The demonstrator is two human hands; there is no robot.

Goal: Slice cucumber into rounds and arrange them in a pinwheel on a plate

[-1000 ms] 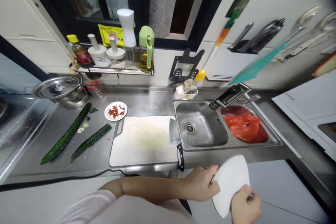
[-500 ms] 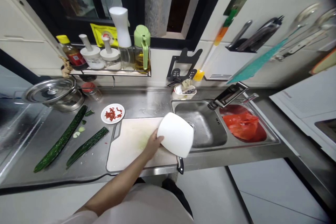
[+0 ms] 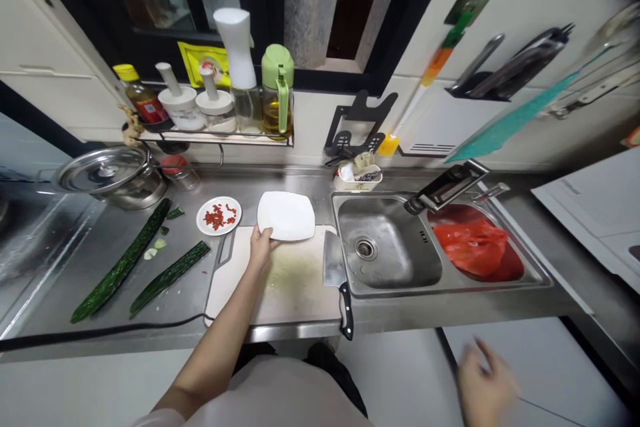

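While the left hand (image 3: 260, 249) pinches the near-left corner of the white squarish plate (image 3: 287, 215), its face points up over the far edge of the board (image 3: 300, 303), far side running roughly along the counter (image 3: 300, 180). Blurred at lower right, the right hand (image 3: 485, 383) is well apart, its finger spread impossible to tell. Print on the bottle's (image 3: 150, 103) red label is too small to read; a dish (image 3: 201, 219) left of the plate holds red bits (image 3: 215, 217), the jug (image 3: 273, 113) yellow liquid, and the sink's (image 3: 400, 250) right bowl a red bag (image 3: 473, 247).
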